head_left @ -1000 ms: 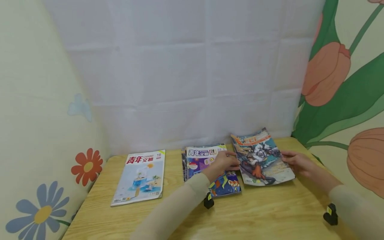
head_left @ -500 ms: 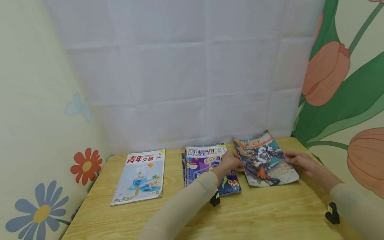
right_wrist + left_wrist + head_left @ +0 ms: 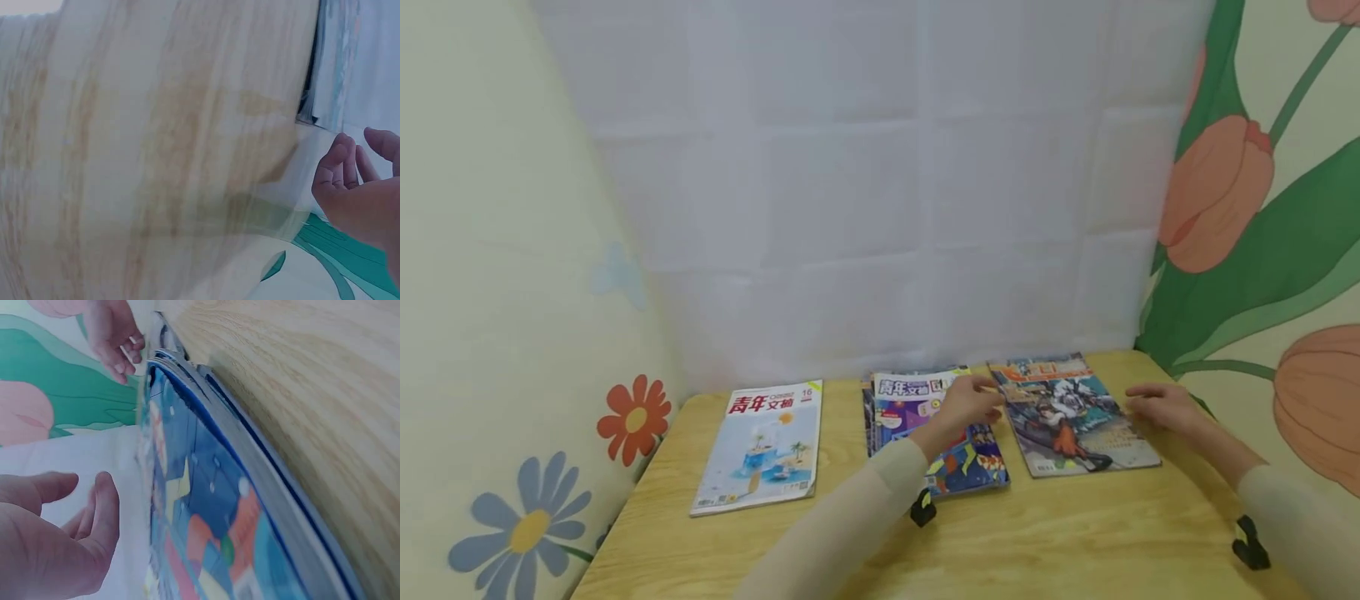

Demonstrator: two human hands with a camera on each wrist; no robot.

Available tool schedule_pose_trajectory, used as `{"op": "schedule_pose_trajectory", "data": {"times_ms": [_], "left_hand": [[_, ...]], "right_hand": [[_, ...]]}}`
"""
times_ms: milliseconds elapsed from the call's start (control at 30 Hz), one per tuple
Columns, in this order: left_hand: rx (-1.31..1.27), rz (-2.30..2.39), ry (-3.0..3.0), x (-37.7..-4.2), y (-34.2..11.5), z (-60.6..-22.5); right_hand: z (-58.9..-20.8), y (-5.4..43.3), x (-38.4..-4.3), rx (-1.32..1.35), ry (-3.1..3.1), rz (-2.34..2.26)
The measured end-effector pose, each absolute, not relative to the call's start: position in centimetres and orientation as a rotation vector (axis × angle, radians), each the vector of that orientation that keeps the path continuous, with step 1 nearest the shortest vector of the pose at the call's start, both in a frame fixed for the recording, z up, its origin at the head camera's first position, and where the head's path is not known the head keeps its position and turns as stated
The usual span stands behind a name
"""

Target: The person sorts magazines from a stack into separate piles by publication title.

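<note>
A comic-style magazine [image 3: 1067, 417] with an orange title lies flat on the table at the right. My right hand [image 3: 1165, 408] hovers just off its right edge with fingers loosely bent and nothing in them; the right wrist view shows this hand [image 3: 359, 181] apart from the magazine's edge. My left hand [image 3: 964, 410] is over the middle stack of magazines [image 3: 966, 467], near the comic magazine's left edge. In the left wrist view the left hand [image 3: 62, 531] has thumb and fingers apart, holding nothing, beside the stack's dark blue cover [image 3: 212, 487].
On the left of the wooden table [image 3: 1000, 542] lies a magazine [image 3: 767, 450] with a pale blue beach cover. A white cloth [image 3: 850, 208] hangs behind the table. Walls painted with flowers [image 3: 1217, 192] stand at both sides.
The comic magazine, held up between both hands before, now lies flat on the table. Both hands have let go of it, and the left hand has drawn slightly back left.
</note>
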State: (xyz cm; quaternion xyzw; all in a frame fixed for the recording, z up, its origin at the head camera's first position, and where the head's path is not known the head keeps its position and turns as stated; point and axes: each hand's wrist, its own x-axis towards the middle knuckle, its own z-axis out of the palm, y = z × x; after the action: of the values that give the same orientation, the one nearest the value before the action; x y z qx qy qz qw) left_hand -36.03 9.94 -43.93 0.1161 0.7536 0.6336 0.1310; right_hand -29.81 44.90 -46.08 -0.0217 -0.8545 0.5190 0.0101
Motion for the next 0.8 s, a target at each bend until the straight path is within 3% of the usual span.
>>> {"op": "schedule_pose_trajectory", "data": {"times_ms": [467,800], "left_hand": [[0.578,1.831,2.269,-32.4,3.1,-43.9],[0.531,1.764,2.529,-30.4,-0.4,-43.0]], "right_hand": [[-45.1,39.8,-29.8,0.086,-2.603,1.732],[-43.2,34.5,-29.2,0.297,-2.561,1.85]]}}
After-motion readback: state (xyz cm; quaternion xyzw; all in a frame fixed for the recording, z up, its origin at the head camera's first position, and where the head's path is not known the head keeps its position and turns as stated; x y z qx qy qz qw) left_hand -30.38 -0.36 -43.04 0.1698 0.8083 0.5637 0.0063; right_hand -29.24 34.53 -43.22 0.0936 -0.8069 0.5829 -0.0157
